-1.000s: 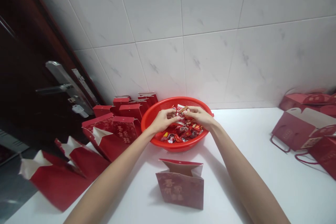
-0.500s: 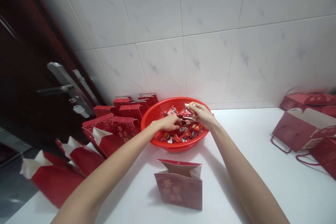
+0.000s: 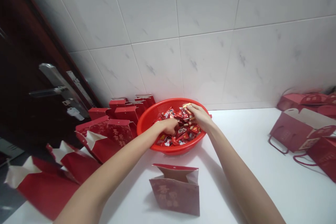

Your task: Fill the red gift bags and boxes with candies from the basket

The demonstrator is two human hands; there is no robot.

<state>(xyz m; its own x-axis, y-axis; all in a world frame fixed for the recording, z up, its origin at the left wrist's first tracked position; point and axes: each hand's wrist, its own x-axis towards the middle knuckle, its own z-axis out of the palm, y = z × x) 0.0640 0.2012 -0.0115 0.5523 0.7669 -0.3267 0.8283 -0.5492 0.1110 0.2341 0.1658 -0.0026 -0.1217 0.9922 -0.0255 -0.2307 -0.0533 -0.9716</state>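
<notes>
Tiled wall (image 3: pixel 204 14) behind white table (image 3: pixel 254 140); right hand (image 3: pixel 200 116) holds wrapped sweets (image 3: pixel 185 112); left hand (image 3: pixel 168 126) in red basket (image 3: pixel 181 149), grip hidden.

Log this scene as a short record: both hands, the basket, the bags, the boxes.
Left hand: down among the loose sweets; grip hidden
Right hand: holding wrapped sweets over the basket
Basket: red, on the white table
Near bag: upright, open-topped, in front of the basket
Left-side bags: red, grouped, several open
Right-side boxes: red, with cord handles
</notes>
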